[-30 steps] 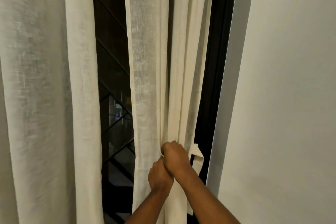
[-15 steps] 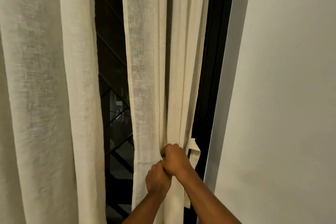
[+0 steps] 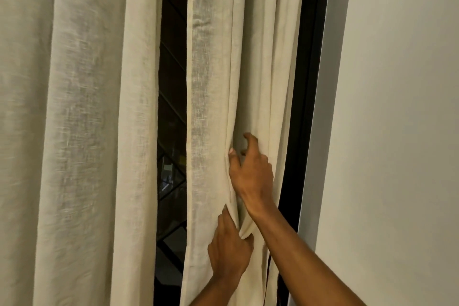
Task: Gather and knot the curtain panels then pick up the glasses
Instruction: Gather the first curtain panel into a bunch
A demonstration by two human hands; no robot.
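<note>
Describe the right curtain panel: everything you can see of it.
The right curtain panel is cream, loosely woven, linen-like cloth with a stitched hem down its left edge. It hangs in vertical folds before the dark window frame, apart from the left curtain panel. Its folds pinch together low down, where the left hand grips a bunch. The right hand rests on it just above, fingers bent and spread.

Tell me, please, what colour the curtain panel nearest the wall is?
The curtain panel is plain cream with a linen-like weave, no print; head view, the only one.
</note>
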